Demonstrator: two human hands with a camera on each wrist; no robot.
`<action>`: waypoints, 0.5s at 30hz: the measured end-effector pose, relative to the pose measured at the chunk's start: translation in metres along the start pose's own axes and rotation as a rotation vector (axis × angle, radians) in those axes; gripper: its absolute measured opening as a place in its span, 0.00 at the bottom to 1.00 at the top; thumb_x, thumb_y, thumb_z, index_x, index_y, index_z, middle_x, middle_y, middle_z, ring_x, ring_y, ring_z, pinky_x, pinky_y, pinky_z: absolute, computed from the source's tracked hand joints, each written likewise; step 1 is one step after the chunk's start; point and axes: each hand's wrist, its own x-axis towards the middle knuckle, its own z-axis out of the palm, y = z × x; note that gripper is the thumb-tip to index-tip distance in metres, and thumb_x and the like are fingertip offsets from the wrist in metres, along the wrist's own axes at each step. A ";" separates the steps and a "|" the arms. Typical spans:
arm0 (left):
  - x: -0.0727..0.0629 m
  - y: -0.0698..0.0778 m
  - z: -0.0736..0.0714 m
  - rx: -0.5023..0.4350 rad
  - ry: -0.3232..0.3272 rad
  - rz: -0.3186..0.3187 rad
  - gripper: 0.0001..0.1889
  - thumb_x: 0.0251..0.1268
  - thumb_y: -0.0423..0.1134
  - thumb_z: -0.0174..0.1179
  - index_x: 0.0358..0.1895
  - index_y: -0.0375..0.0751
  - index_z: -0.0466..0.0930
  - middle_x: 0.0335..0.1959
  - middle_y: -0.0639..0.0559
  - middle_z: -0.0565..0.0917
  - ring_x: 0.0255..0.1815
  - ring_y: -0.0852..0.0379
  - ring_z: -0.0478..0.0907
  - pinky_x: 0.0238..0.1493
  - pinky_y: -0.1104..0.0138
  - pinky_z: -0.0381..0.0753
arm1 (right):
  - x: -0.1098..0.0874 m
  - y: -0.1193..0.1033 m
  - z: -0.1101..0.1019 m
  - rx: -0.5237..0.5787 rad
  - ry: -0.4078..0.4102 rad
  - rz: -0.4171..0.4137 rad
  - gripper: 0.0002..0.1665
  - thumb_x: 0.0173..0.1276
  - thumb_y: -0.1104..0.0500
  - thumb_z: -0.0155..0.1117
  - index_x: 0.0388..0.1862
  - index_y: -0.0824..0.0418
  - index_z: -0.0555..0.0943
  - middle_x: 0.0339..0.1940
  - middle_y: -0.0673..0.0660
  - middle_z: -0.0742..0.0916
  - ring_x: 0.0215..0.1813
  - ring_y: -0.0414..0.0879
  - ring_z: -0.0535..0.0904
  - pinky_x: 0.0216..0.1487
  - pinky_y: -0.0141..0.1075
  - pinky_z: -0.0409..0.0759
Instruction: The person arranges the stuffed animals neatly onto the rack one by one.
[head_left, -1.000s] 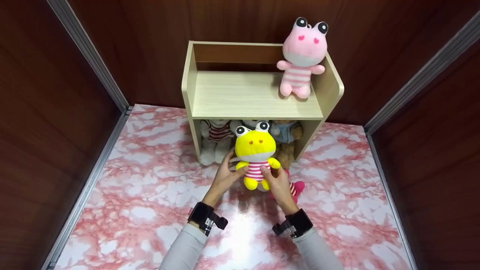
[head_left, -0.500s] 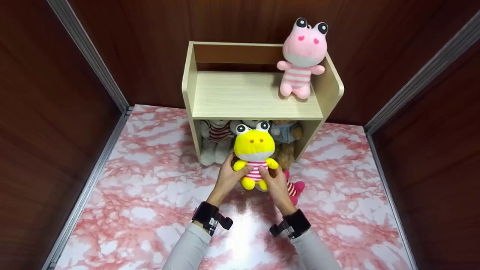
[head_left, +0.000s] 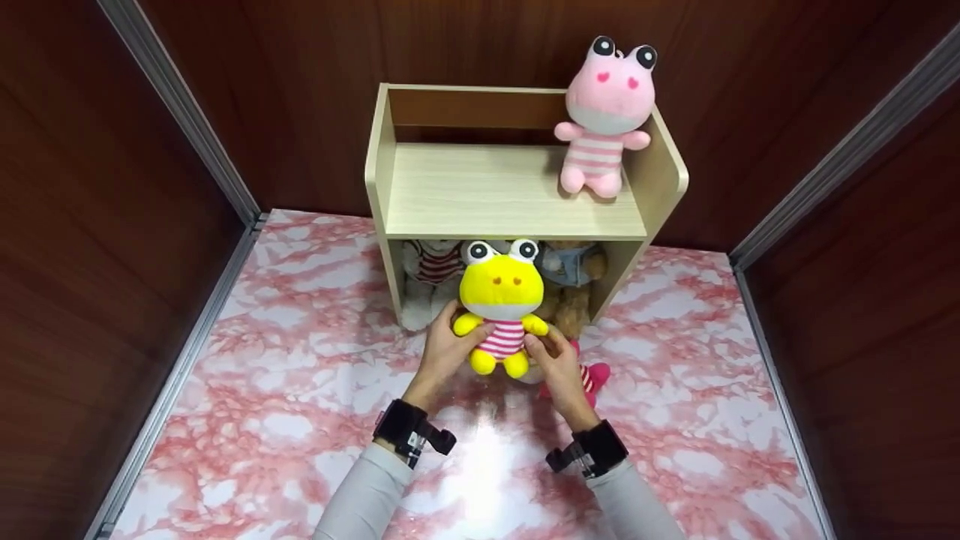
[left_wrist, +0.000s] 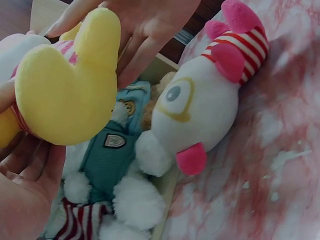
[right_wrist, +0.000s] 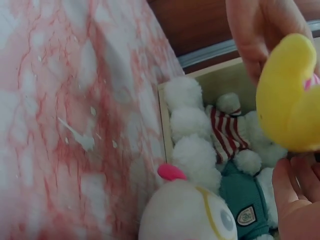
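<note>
A yellow frog plush [head_left: 501,289] with a pink-and-white striped body is held upright before the shelf's lower opening. My left hand [head_left: 444,351] grips one side of its body, thumb across the stripes. From the other side my right hand [head_left: 559,367] holds it, thumb on its front. Both wrist views show the plush's yellow underside, with some fingers behind it. On the floor under my right hand lies a white plush toy [left_wrist: 200,107] with pink limbs and a red-striped body, mostly covered in the head view.
A pale wooden shelf [head_left: 480,187] stands against the dark wall. On its top level, at the right, sits a pink frog plush [head_left: 602,112]. Several plush toys fill the lower level, among them a brown bear [head_left: 574,289] and a white one in green [right_wrist: 242,200].
The yellow frog plush has shifted a little left along with my left hand. Both hands keep hold of it, and the shelf and pink frog plush stay put.
</note>
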 end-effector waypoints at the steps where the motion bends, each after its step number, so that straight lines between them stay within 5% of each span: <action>1: 0.001 0.002 -0.002 0.012 -0.001 -0.001 0.27 0.61 0.31 0.73 0.62 0.30 0.76 0.52 0.37 0.84 0.52 0.44 0.81 0.55 0.57 0.81 | 0.000 -0.001 -0.001 0.008 -0.007 -0.005 0.21 0.78 0.64 0.62 0.66 0.70 0.78 0.57 0.61 0.87 0.56 0.47 0.83 0.58 0.36 0.81; 7: -0.004 0.026 -0.010 0.017 -0.012 0.007 0.28 0.61 0.31 0.73 0.64 0.29 0.75 0.54 0.35 0.83 0.54 0.42 0.80 0.57 0.55 0.80 | 0.002 -0.006 -0.004 -0.013 -0.048 -0.049 0.23 0.77 0.61 0.64 0.66 0.69 0.78 0.58 0.62 0.87 0.58 0.49 0.83 0.56 0.36 0.81; 15: 0.002 0.023 -0.010 0.041 0.001 0.036 0.31 0.60 0.38 0.76 0.66 0.35 0.75 0.57 0.39 0.84 0.56 0.45 0.81 0.60 0.55 0.80 | 0.005 -0.021 0.006 -0.043 -0.067 -0.041 0.27 0.72 0.62 0.71 0.66 0.70 0.78 0.59 0.65 0.86 0.63 0.56 0.82 0.63 0.38 0.81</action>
